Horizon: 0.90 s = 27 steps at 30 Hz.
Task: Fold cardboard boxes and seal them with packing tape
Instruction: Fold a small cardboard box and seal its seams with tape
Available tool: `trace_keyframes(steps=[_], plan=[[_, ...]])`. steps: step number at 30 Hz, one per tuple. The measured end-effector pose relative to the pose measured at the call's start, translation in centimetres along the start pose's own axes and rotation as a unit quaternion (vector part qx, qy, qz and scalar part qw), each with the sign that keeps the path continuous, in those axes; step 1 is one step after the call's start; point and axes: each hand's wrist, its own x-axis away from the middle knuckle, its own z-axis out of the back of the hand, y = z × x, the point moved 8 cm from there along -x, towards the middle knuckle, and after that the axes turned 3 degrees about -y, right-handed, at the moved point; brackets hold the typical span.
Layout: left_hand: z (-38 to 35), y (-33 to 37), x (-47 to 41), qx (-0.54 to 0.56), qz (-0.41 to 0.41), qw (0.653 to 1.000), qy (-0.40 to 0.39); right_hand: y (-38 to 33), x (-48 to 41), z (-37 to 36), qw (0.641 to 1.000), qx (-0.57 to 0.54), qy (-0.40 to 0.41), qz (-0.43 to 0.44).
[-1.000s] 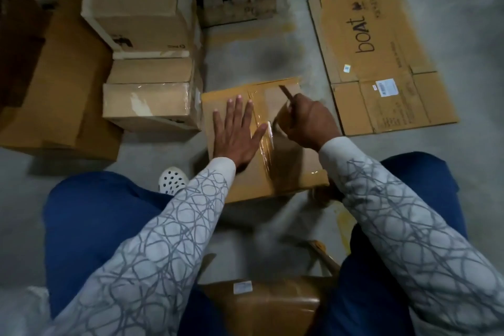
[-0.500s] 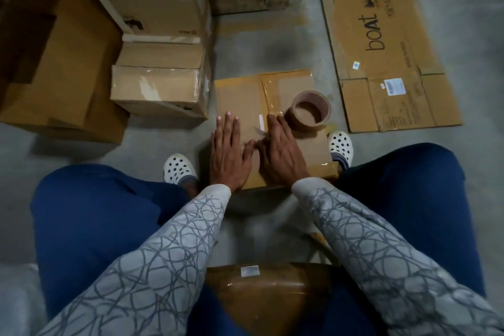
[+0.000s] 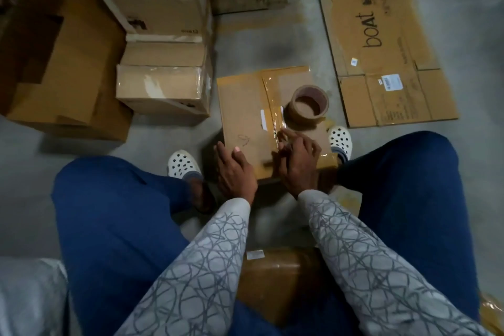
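Tape roll (image 3: 309, 105) rested on the box (image 3: 245, 117) so the left hand (image 3: 234, 169), fingers relaxed, could steady it while curled fingers of the right hand (image 3: 298, 161) pressed the seam strip (image 3: 274, 114), grasp unclear.

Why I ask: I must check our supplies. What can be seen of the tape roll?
The tape roll is a brown ring of packing tape with a wide open core; the wound layer looks fairly thin. It lies flat, hole upward, on the right half of the closed cardboard box, just right of the glossy taped seam. Only the box touches it. The right hand is at the seam nearer the person, apart from the roll. Whether a loose end trails cannot be told.
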Motion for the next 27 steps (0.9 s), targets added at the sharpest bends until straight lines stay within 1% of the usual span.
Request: trace_keyframes(steps=[1,3,5,8,13,15,16,17,18,19,20,21,24,25,27], plan=[[-0.3,-0.3,0.6,0.003,0.029,1.000,-0.007,0.5,0.7,0.2,1.000,0.006,0.012,-0.020],[-0.6,-0.2,0.9,-0.003,0.034,0.999,-0.006,0.8,1.2,0.1,1.000,0.014,0.003,-0.021],[-0.6,-0.3,0.4,0.000,0.024,1.000,0.019,0.8,1.0,-0.2,1.000,0.016,-0.012,-0.005],[-0.5,-0.4,0.5,-0.012,0.026,0.998,0.063,0.7,0.9,-0.2,1.000,0.019,-0.006,0.012],[-1.1,-0.9,0.3,0.036,0.014,0.996,0.074,1.0,0.9,-0.7,1.000,0.021,0.005,0.014],[0.0,-0.4,0.8,0.105,0.015,0.992,0.072,0.9,0.8,-0.8,0.999,0.041,0.000,0.011],[0.6,-0.8,1.0,0.203,0.059,0.974,0.078,0.7,0.7,-0.8,0.999,0.053,-0.004,0.009],[1.1,-1.9,1.3,0.332,0.140,0.926,0.113,0.6,0.6,-0.9,0.998,0.062,-0.008,0.003],[1.0,-3.0,1.8,0.465,0.227,0.844,0.140,0.4,0.5,-1.0,0.998,0.067,-0.011,-0.005],[0.5,-3.7,1.8,0.569,0.284,0.755,0.159,0.3,0.4,-1.1,0.998,0.067,-0.013,-0.014],[-0.1,-4.0,1.3,0.629,0.302,0.698,0.161,0.3,0.4,-1.3,0.998,0.065,-0.013,-0.021],[-0.4,-3.8,0.9,0.644,0.308,0.685,0.146,0.2,0.4,-1.4,0.998,0.061,-0.009,-0.023],[-1.0,-2.6,0.4,0.636,0.311,0.700,0.090,0.4,0.2,-1.8,0.999,0.045,-0.006,-0.027],[-1.4,-2.5,0.2,0.619,0.323,0.713,0.072,0.5,0.1,-1.9,0.999,0.042,-0.013,-0.028],[-1.3,-2.6,0.1,0.554,0.342,0.758,0.052,0.5,-0.2,-2.1,0.998,0.046,-0.032,-0.028]])
